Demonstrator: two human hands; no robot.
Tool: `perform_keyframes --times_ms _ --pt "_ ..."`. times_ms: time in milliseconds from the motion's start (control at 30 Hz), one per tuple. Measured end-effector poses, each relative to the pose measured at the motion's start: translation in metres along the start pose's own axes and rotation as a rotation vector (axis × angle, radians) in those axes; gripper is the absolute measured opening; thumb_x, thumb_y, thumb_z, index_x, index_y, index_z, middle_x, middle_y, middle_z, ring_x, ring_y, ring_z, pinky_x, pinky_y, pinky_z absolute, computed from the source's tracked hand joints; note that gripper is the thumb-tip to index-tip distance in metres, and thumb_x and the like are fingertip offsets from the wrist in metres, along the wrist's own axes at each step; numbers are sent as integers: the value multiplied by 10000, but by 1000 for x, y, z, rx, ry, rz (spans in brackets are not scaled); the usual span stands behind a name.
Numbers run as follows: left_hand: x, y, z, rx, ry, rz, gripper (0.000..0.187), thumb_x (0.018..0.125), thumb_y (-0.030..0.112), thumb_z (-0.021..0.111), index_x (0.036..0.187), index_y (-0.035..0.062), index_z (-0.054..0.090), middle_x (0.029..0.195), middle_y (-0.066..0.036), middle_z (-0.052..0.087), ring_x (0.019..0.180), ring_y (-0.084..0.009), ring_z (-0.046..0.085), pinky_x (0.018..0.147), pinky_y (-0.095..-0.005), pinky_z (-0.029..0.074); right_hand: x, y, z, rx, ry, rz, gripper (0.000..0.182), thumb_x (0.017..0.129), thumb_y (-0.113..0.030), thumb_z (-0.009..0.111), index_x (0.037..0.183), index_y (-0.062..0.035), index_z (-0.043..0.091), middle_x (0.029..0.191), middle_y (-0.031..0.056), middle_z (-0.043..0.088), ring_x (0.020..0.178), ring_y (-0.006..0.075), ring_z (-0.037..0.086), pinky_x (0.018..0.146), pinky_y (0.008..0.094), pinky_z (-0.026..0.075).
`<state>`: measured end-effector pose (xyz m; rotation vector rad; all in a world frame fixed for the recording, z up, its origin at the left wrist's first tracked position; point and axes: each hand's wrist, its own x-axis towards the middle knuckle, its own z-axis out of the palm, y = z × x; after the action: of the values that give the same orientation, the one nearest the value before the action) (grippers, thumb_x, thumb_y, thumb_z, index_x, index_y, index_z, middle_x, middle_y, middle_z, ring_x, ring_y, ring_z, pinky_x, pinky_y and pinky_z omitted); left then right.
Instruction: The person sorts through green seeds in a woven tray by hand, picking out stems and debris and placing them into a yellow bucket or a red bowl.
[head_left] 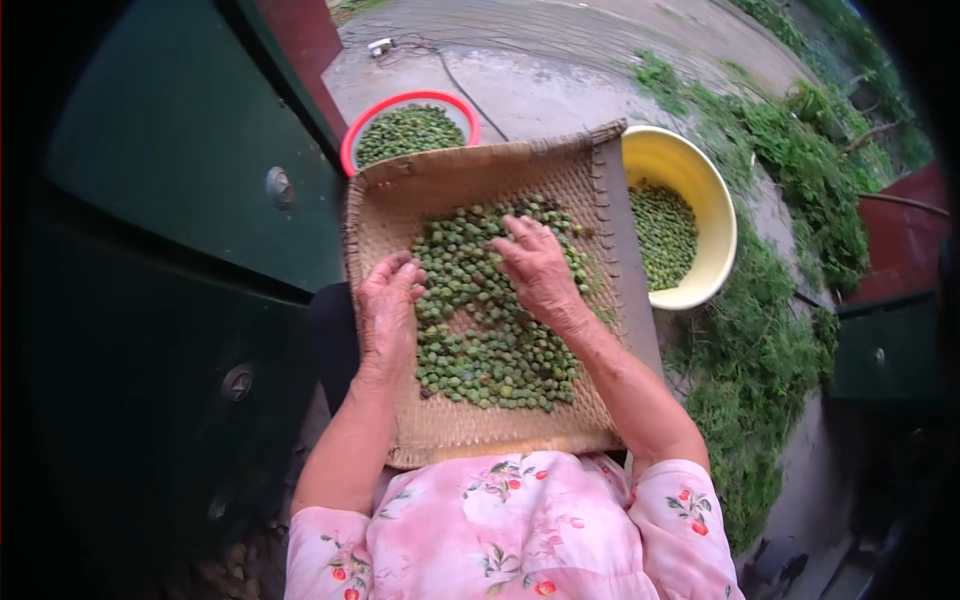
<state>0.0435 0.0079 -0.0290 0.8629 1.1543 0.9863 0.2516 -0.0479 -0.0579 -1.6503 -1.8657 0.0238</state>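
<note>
Your left hand [388, 305] lies flat on the woven tray [400, 205], fingers together, touching the edge of the green fruits [490, 345] spread across its middle. Your right hand [540, 268] rests on the pile, fingers slightly apart, gripping nothing. A yellow basin [700, 180] and a red basin [352, 135] sit just beyond the tray.

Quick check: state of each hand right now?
Left hand: open, flat on the green fruits, holding nothing.
Right hand: open, fingers spread on the fruits, holding nothing.
</note>
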Motion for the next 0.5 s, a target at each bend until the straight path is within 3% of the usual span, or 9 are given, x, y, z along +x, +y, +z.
perform_keyframes --times_ms 67,133,233,333,467,500 --pt "3 -4 -2 -16 -33 -15 224 866 76 586 1080 14 561 926 -39 616 793 -101 587 665 -219 472 -15 12 -28 180 166 149 271 796 -75 619 1067 -65 618 1189 142 572 1106 351 525 952 426 416" --pt "3 -3 0 -26 -35 -103 223 869 89 589 1080 24 560 930 -43 625 789 -104 597 661 -218 480 -36 29 -51 173 259 341 208 785 -33 619 993 -35 637 1032 150 627 972 314 597 843 354 476" --pt "-1 2 8 -45 -64 -224 223 874 105 587 1082 31 557 934 -52 636 786 -114 612 660 -224 493 -74 46 -77 138 243 456 188 791 -17 634 978 -17 642 920 118 628 838 214 619 727 293 480" --pt "-12 19 23 -82 -119 -321 209 896 127 574 1082 32 554 950 -57 638 827 -123 612 700 -244 501 -107 45 -83 137 134 495 178 786 -7 639 964 -13 640 858 107 617 781 204 611 713 286 472" --pt "-25 31 46 -134 -196 -340 219 903 127 563 1093 18 548 954 -58 636 827 -125 612 699 -246 505 -120 31 -78 9 54 375 232 726 15 660 954 -25 642 915 115 608 868 265 588 772 333 477" --pt "-27 30 50 -140 -216 -332 218 905 127 561 1093 18 548 953 -59 636 827 -125 612 697 -245 505 -116 20 -79 24 15 432 280 696 -4 680 971 -49 647 1003 113 592 977 300 544 849 372 448"
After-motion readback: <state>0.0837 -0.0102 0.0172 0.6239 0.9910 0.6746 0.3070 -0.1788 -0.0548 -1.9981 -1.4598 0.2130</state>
